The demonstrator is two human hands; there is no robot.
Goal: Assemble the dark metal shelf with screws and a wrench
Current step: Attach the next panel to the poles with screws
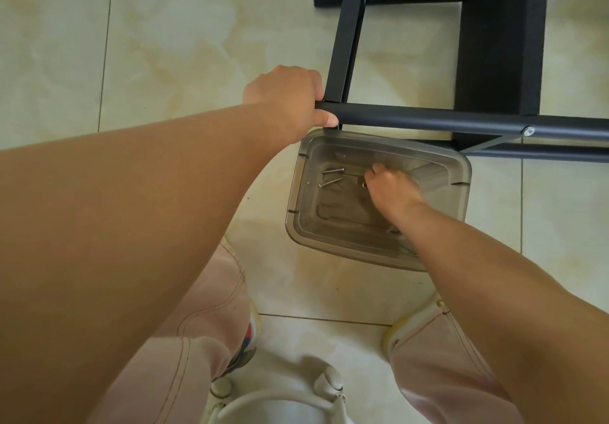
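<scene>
Left forearm (138, 199): nearest the lens, stretched from lower left up toward the frame.
Left hand (286, 100): fingers and thumb curled round the end of a dark round tube, just where a flat upright bar meets it.
Dark metal shelf (497, 44): lying on its side on the floor at upper right; flat dark panel between round tubes, two tubes running left to right near the tray, another across the top.
Fitted screw (529, 131): silver head set in the gripped tube, right of the panel's lower edge.
Right hand (392, 186): down inside the tray, fingers bent toward its floor; a small glint of metal at the fingertips, but cannot tell whether anything is pinched.
Loose screws (332, 176): two long silver ones lying on the tray floor, just left of the right hand, apart from it.
Tray (296, 222): clear grey plastic, rounded corners, on the floor directly below the gripped tube, its far rim tucked under the tube.
Trouser legs (204, 324): pale pink, either side of the lower view.
Floor (181, 28): glossy cream tiles with thin dark joints.
</scene>
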